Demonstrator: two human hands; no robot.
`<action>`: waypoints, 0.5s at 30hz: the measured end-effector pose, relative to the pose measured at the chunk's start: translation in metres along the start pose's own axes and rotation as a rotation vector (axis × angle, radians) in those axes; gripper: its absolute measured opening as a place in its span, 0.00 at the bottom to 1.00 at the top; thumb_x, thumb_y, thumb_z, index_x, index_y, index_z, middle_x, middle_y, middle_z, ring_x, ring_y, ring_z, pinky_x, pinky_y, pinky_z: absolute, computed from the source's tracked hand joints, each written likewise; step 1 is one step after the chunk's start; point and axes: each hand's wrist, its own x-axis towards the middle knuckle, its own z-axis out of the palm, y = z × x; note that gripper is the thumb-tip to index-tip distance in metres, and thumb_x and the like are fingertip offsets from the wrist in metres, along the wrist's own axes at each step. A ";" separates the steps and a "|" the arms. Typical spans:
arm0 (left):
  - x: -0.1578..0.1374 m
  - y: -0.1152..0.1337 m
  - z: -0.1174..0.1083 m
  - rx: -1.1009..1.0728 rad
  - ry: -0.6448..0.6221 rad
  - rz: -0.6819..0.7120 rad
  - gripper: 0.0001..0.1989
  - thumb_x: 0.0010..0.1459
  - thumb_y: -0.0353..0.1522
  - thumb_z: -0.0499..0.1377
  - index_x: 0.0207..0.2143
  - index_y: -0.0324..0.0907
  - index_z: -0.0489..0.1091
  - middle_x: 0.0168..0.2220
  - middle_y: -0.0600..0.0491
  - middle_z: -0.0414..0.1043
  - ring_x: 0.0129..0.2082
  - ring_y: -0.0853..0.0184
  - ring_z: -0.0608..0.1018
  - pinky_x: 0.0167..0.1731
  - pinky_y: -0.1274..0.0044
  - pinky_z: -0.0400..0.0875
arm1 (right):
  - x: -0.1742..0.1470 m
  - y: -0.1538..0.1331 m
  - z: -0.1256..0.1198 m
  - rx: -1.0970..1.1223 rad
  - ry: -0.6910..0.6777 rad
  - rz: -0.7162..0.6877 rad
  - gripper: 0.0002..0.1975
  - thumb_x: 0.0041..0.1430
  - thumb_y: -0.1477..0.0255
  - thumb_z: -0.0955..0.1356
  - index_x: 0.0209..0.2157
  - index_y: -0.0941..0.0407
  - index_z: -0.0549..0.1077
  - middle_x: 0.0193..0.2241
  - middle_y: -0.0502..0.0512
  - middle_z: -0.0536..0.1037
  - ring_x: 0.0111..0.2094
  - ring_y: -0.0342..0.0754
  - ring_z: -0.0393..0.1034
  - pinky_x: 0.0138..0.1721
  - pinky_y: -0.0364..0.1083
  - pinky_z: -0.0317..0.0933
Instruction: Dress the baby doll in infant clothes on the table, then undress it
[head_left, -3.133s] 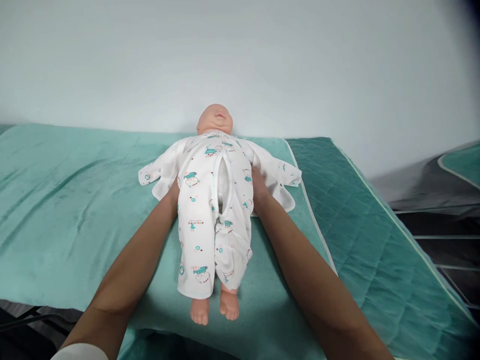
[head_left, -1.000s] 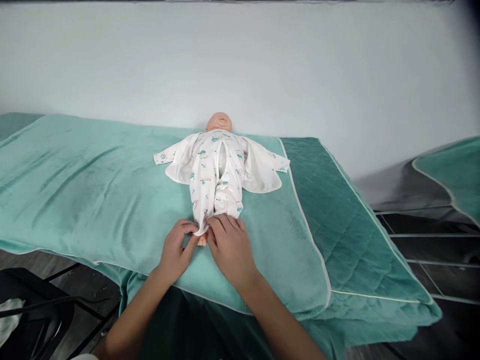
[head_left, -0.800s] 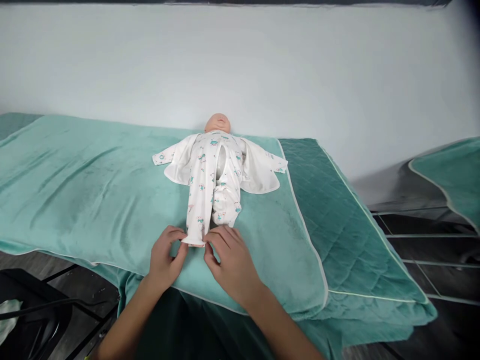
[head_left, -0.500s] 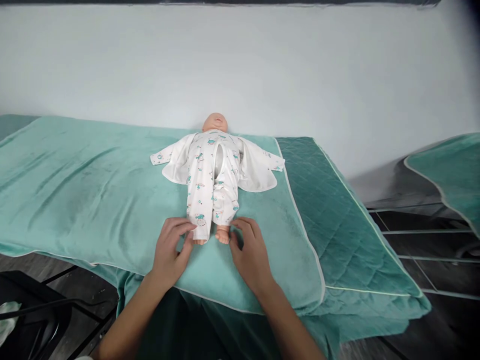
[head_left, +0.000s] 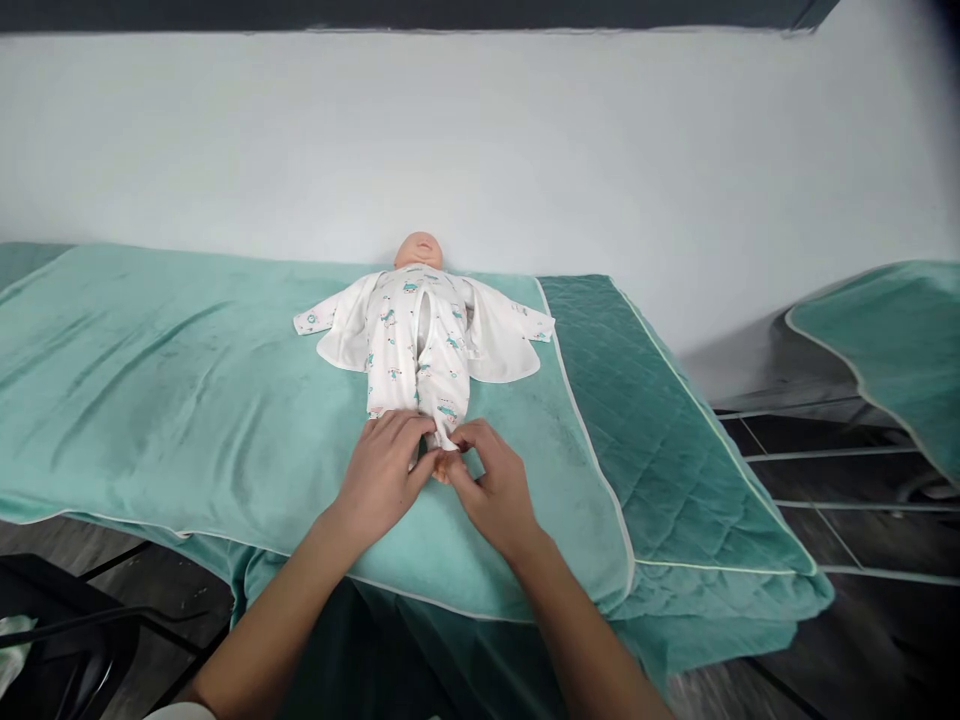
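A baby doll (head_left: 418,250) lies on its back on a green blanket (head_left: 225,380), its head toward the wall. It wears printed white trousers (head_left: 394,365), and a white jacket (head_left: 499,335) is spread open beneath it with both sleeves out. My right hand (head_left: 491,485) pinches the cuff of the trouser leg on the right, pulling the cloth to a point. My left hand (head_left: 386,475) is closed at the same cuff, its fingertips against the cloth, and covers the other leg's end. Part of the doll's foot (head_left: 441,470) shows between my hands.
A darker quilted cover (head_left: 660,440) lies beneath the blanket at the right. Behind the bed rises a pale wall (head_left: 480,140). A metal rack (head_left: 847,455) with green cloth stands at the right, and a black chair (head_left: 67,630) at the lower left.
My left hand has moved right, from the left trouser leg to the right one's cuff. My right hand has closed on that cuff, drawing up the cloth. The view has shifted slightly.
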 end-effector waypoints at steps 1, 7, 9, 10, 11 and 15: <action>0.001 0.002 0.000 -0.038 -0.001 -0.025 0.07 0.66 0.31 0.59 0.46 0.44 0.68 0.46 0.51 0.76 0.48 0.61 0.75 0.51 0.65 0.65 | 0.001 -0.003 -0.002 0.005 0.008 -0.014 0.07 0.61 0.81 0.65 0.35 0.53 0.67 0.31 0.48 0.71 0.33 0.44 0.67 0.36 0.44 0.62; 0.009 0.014 0.000 -0.305 -0.022 -0.171 0.05 0.61 0.30 0.62 0.38 0.45 0.68 0.39 0.55 0.74 0.40 0.65 0.75 0.42 0.72 0.68 | 0.005 -0.012 -0.010 0.032 0.051 -0.029 0.07 0.63 0.80 0.66 0.35 0.53 0.70 0.31 0.49 0.73 0.33 0.44 0.68 0.36 0.44 0.63; 0.009 0.017 0.001 -0.366 -0.002 -0.187 0.05 0.59 0.30 0.62 0.37 0.44 0.67 0.38 0.56 0.73 0.38 0.66 0.74 0.40 0.73 0.69 | 0.006 -0.013 -0.013 0.029 0.044 -0.047 0.07 0.64 0.80 0.66 0.37 0.53 0.72 0.33 0.50 0.75 0.34 0.44 0.70 0.37 0.45 0.64; 0.009 0.018 0.002 -0.381 0.012 -0.192 0.05 0.59 0.31 0.63 0.36 0.44 0.67 0.37 0.56 0.73 0.37 0.67 0.74 0.39 0.74 0.69 | 0.007 -0.014 -0.014 0.026 0.039 -0.061 0.07 0.64 0.80 0.66 0.37 0.53 0.72 0.34 0.51 0.75 0.35 0.45 0.71 0.37 0.45 0.65; 0.008 0.019 0.002 -0.392 0.025 -0.196 0.05 0.59 0.30 0.62 0.35 0.44 0.67 0.35 0.56 0.72 0.36 0.67 0.74 0.38 0.74 0.69 | 0.007 -0.014 -0.016 0.021 0.036 -0.078 0.07 0.65 0.80 0.66 0.39 0.53 0.73 0.35 0.52 0.76 0.36 0.45 0.72 0.38 0.45 0.66; 0.004 0.018 0.003 -0.400 0.065 -0.156 0.04 0.61 0.28 0.58 0.33 0.44 0.66 0.32 0.56 0.71 0.33 0.68 0.73 0.35 0.75 0.69 | 0.004 -0.013 -0.020 -0.031 0.007 -0.126 0.08 0.66 0.78 0.66 0.43 0.53 0.74 0.37 0.54 0.77 0.39 0.46 0.73 0.40 0.47 0.68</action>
